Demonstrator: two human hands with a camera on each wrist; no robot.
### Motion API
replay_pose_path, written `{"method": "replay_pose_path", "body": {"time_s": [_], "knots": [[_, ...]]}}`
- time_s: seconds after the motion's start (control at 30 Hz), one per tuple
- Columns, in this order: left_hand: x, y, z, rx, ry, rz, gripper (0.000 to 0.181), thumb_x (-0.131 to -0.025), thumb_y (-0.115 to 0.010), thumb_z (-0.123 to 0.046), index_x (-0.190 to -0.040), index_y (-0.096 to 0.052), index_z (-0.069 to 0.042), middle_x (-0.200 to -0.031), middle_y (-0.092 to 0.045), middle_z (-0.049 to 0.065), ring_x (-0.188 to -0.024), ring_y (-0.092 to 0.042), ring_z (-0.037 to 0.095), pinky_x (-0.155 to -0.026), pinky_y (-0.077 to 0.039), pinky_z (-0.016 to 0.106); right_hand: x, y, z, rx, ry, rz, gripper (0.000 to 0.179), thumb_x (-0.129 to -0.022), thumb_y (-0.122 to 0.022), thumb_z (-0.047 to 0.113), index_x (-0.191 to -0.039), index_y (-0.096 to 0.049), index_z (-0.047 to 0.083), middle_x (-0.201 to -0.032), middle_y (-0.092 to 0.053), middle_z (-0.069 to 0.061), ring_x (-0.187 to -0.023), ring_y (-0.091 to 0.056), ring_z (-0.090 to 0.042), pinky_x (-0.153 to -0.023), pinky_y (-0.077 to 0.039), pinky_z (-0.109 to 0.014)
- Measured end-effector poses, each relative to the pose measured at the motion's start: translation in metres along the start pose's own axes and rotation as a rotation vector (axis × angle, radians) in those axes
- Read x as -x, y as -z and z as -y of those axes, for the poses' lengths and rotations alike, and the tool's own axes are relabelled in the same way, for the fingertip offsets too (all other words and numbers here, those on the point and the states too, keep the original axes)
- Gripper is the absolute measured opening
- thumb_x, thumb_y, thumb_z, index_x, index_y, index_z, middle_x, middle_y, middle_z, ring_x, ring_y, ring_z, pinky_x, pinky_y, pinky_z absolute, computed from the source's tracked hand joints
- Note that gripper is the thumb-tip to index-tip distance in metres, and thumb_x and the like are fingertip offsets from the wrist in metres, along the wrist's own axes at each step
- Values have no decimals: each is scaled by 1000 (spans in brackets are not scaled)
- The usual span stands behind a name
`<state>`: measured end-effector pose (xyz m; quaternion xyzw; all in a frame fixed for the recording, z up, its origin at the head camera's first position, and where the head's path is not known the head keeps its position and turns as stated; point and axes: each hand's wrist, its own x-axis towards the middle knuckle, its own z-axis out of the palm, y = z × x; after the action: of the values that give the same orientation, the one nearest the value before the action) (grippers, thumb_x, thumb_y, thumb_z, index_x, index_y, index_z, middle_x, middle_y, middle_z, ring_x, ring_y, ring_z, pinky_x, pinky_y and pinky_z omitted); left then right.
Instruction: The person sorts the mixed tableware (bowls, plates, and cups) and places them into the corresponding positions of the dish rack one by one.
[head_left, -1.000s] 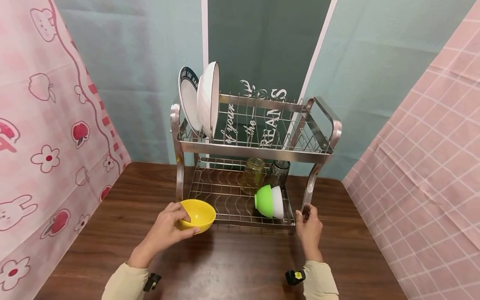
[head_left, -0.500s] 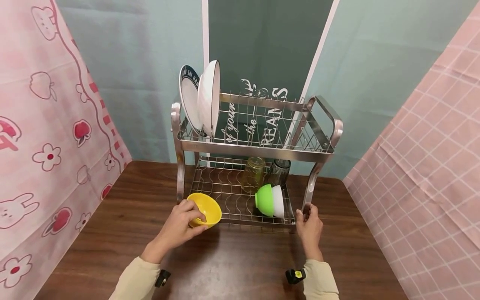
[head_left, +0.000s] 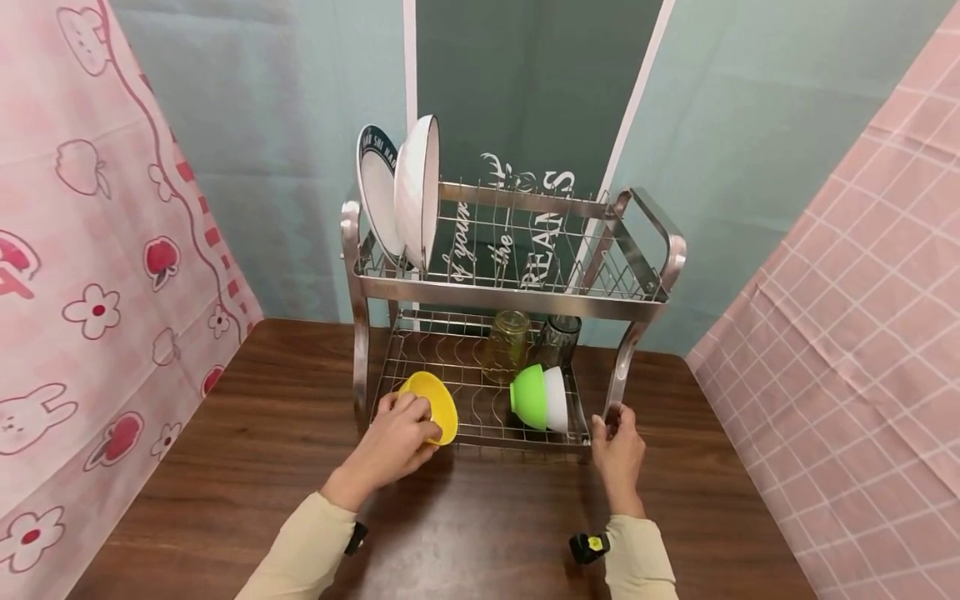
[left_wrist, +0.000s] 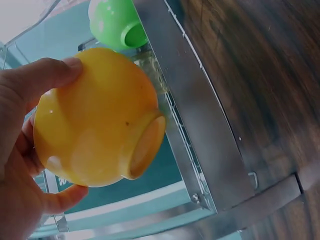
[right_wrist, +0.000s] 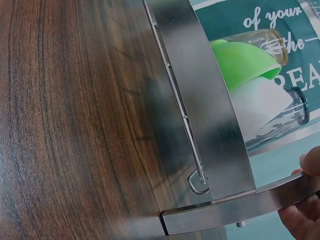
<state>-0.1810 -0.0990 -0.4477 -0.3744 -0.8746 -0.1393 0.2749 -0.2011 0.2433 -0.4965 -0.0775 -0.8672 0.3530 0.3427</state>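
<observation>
My left hand point(head_left: 401, 435) grips a yellow bowl point(head_left: 444, 410) by its rim, thumb outside and fingers inside. The bowl is tilted, its hollow facing right, at the front left of the rack's lower shelf. In the left wrist view the bowl's foot ring point(left_wrist: 147, 147) points toward the rack's front bar. My right hand point(head_left: 619, 454) holds the right front leg point(right_wrist: 240, 204) of the metal dish rack point(head_left: 510, 295). On the lower shelf a green bowl point(head_left: 528, 398) and a white bowl point(head_left: 556, 400) stand on edge, nested together at the right.
Behind those bowls are a yellowish glass point(head_left: 507, 346) and a dark grey glass point(head_left: 558, 342), both upside down. A white bowl point(head_left: 417, 192) and a dark-rimmed plate point(head_left: 377, 187) stand on edge at the upper tier's left. The rack stands on a wooden table point(head_left: 487, 533) between hanging cloths.
My left hand has carried the yellow bowl right and slightly up, over the lower shelf's front, and turned it from facing upward to facing sideways. The right hand stays on the leg.
</observation>
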Motion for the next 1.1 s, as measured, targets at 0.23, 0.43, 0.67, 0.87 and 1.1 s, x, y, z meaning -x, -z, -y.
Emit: {"method": "replay_pose_path", "body": {"time_s": [0.23, 0.43, 0.67, 0.87, 1.1], "knots": [[-7, -7, -1, -55, -23, 13, 18, -62, -80, -16, -69, -64, -21, -78, -41, -3, -82, -44, 22, -80, -36, 55, 0, -3, 0, -3, 9, -12, 29, -80, -69, 3, -105, -54, -1, -81, -62, -20, -66, -57, -33, -63, -42, -48], [-13, -15, 0, -96, -18, 34, 16, -61, -79, -15, -69, -66, -21, -77, -41, -2, -81, -44, 23, -81, -36, 56, 0, -4, -1, -5, 5, -10, 29, -81, -68, 2, -106, -54, -2, -84, -63, -21, -68, -58, -33, -63, -43, -47], [-21, -28, 0, -121, -1, 73, 16, -61, -80, -19, -68, -66, -22, -76, -41, -3, -82, -43, 22, -82, -36, 55, 0, -4, -2, -15, 16, -23, 29, -80, -69, 2, -106, -54, -2, -82, -63, -20, -67, -59, -33, -63, -44, -47], [-27, -37, 0, -103, 20, 58, 16, -59, -77, -15, -66, -64, -21, -76, -40, -3, -82, -42, 21, -82, -37, 55, 0, -4, -4, -9, 24, -24, 29, -81, -68, 3, -106, -54, -2, -82, -63, -21, -68, -60, -34, -63, -45, -48], [-31, -45, -1, -82, 37, 71, 16, -61, -78, -13, -66, -65, -21, -77, -40, -3, -82, -42, 21, -86, -34, 56, -1, -5, -5, -12, 35, -30, 29, -80, -69, 2, -105, -54, -2, -81, -63, -21, -67, -60, -34, -62, -44, -48]]}}
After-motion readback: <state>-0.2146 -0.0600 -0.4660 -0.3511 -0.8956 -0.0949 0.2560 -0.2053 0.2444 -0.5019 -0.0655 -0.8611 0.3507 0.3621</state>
